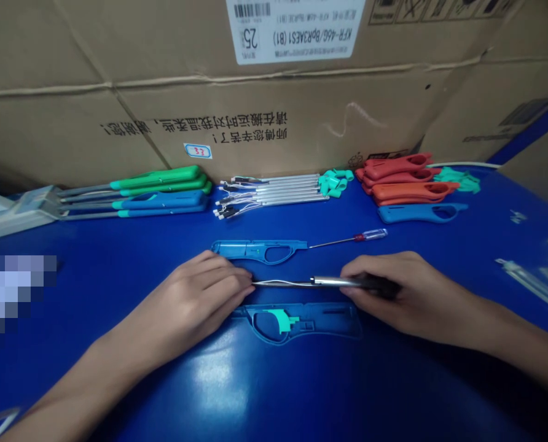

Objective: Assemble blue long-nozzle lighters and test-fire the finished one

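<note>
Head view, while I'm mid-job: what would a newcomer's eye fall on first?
Probably the silver tube near the centre, gripped in the right hand, with a white wire running between it and the left hand's fingertips. Next, the bright teal piece in the dark blue half-shell just below. Then the red and orange shells piled at the back right, before the cardboard.

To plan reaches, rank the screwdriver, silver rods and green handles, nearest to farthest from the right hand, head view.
1. Screwdriver: just beyond the right hand.
2. Silver rods: farther back, leftward.
3. Green handles: far left, at back.
</note>
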### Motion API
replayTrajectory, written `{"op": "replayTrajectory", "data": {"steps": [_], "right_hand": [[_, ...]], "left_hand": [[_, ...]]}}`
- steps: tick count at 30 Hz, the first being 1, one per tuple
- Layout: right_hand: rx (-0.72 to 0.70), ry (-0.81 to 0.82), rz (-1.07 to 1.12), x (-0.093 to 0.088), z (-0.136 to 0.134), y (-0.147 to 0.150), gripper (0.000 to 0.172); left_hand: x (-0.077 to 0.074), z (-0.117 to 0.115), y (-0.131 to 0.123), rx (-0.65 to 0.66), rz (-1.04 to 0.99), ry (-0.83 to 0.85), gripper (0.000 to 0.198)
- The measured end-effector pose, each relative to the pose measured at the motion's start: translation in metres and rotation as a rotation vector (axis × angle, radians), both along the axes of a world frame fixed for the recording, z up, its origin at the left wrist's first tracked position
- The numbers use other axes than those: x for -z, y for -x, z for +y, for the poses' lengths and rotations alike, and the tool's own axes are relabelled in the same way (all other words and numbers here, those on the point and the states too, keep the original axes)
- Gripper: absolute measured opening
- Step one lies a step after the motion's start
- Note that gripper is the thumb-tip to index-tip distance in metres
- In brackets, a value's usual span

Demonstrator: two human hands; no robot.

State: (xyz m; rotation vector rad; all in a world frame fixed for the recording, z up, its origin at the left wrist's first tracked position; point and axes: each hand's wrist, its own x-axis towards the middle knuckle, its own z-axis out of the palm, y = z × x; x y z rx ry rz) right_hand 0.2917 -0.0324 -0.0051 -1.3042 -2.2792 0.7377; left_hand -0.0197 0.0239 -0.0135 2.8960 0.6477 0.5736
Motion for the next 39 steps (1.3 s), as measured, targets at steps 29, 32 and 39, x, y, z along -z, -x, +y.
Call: {"op": "replayTrajectory", "data": {"steps": [29, 32, 39], "right_hand": [[0.148, 0.055, -0.123, -0.012, 0.014, -0.019, 0.005], [0.139, 0.057, -0.115, -0.013, 0.015, -0.018, 0.006], [0.127, 0.03, -0.119, -0.013, 0.013, -0.017, 0.009]], "left_hand": [[-0.006, 0.006, 0.014, -0.149, -0.058, -0.024, 0.008], [-0.007, 0.006, 0.013, -0.147, -0.051, -0.027, 0.009], [-0.009, 0.006, 0.01, -0.135, -0.071, -0.028, 0.008]]}}
